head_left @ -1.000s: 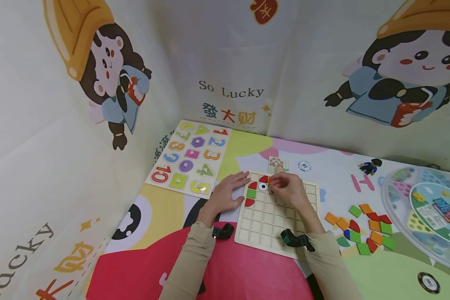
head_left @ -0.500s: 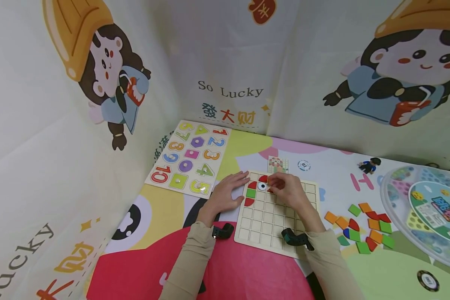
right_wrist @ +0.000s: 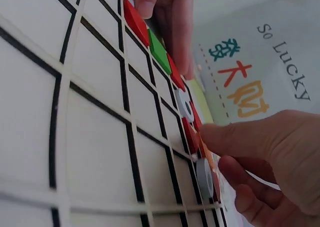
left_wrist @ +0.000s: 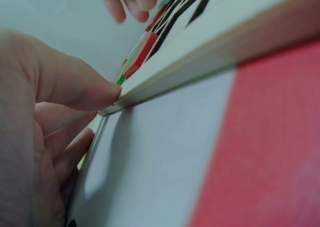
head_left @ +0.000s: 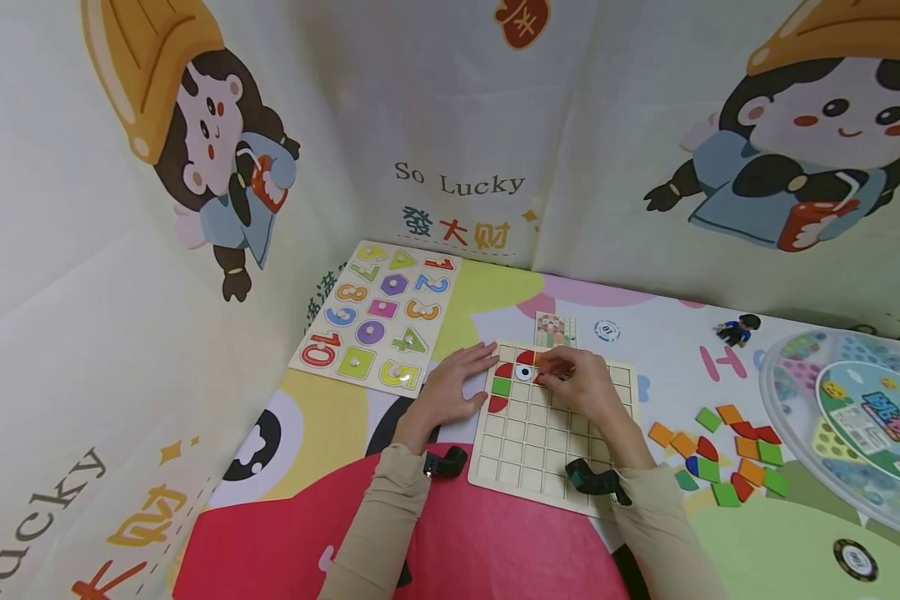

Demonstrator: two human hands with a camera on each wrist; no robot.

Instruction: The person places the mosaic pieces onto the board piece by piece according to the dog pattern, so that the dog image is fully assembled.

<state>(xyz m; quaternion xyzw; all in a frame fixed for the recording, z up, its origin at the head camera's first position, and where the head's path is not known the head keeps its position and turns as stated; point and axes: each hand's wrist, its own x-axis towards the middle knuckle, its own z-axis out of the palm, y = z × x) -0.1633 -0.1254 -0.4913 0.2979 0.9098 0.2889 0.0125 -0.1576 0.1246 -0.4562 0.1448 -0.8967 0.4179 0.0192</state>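
A pale wooden grid board (head_left: 525, 454) lies on the table. My left hand (head_left: 453, 387) rests at its left edge with fingers spread, and the thumb (left_wrist: 95, 89) touches the rim in the left wrist view. My right hand (head_left: 581, 382) bends over the upper rows, thumb and fingers closed around a red tile (right_wrist: 189, 136) beside a white eye tile (head_left: 523, 372). An orange tile (right_wrist: 205, 149) shows behind it, partly covered by the fingers. Down the left column sit red quarter-round tiles (head_left: 498, 404) and a green square tile (head_left: 501, 387). Another eye tile (right_wrist: 204, 179) appears in the right wrist view.
Several loose tiles (head_left: 750, 450) lie right of the board, near a round clear box (head_left: 780, 417). A number puzzle (head_left: 363, 342) is at the back left. Behind the board are a pattern card (head_left: 555, 329) and a chip (head_left: 607, 331). A small figure (head_left: 738, 331) stands farther right.
The right hand stays over the same squares with only slight finger movement. More of the red tile beside the eye tile shows now. The left hand has kept its place.
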